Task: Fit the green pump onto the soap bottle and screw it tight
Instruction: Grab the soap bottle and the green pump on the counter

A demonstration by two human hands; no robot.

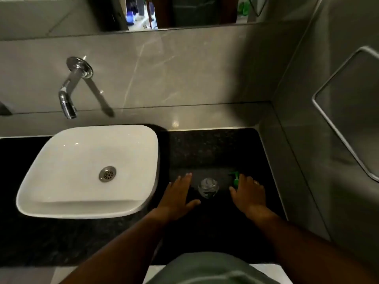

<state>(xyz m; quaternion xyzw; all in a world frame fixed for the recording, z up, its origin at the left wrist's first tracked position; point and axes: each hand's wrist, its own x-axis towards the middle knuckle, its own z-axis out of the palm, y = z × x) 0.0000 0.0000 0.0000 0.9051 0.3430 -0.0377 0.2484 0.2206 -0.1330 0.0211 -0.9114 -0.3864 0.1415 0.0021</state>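
Observation:
A clear soap bottle [208, 187] stands upright on the black counter [205, 148], seen from above, with no pump in its neck. The green pump [235, 178] lies on the counter just right of the bottle, partly hidden by my right hand [249, 194]. That hand is flat and spread, its fingertips over the pump, and it grips nothing. My left hand [178, 194] is spread open on the counter left of the bottle, a short gap away from it.
A white square basin [143, 203] sits on the counter to the left, under a chrome wall tap [68, 103]. A grey tiled wall closes the counter on the right, with a mirror above at the back.

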